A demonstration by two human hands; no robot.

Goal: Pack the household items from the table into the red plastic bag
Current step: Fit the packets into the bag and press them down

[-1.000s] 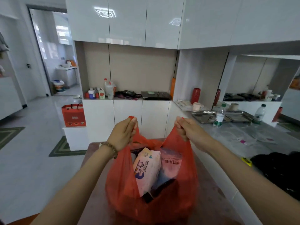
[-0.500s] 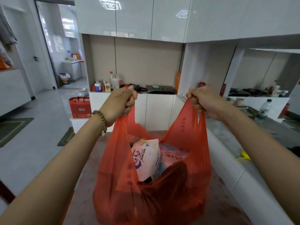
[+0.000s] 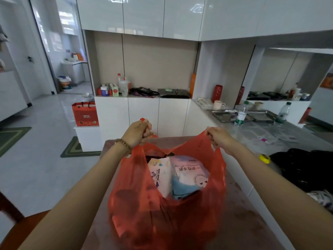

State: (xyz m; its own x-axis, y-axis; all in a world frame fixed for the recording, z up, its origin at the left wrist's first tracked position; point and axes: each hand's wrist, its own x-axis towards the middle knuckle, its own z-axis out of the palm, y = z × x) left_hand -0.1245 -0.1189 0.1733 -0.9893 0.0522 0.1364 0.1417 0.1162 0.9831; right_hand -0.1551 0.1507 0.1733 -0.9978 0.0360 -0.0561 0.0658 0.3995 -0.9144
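The red plastic bag (image 3: pixel 167 213) hangs open between my two hands over the brown table (image 3: pixel 239 217). My left hand (image 3: pixel 137 132) grips the bag's left handle and my right hand (image 3: pixel 219 138) grips the right handle. Inside the bag stand a white baby-wipes pack (image 3: pixel 160 175) and a pink and blue pack (image 3: pixel 190 175) with printed characters. Darker items lie lower in the bag, mostly hidden by the red plastic.
A grey counter (image 3: pixel 255 134) runs along the right with water bottles (image 3: pixel 240 114), metal trays (image 3: pixel 225 115), a yellow tape roll (image 3: pixel 264 158) and a black cloth heap (image 3: pixel 306 168). White cabinets stand behind. A red gift bag (image 3: pixel 85 113) sits at left; a wooden chair (image 3: pixel 21 226) at lower left.
Both hands have come down from the raised position of half a second ago, and the bag has dropped with them. The bag's mouth stays open with the packs showing.
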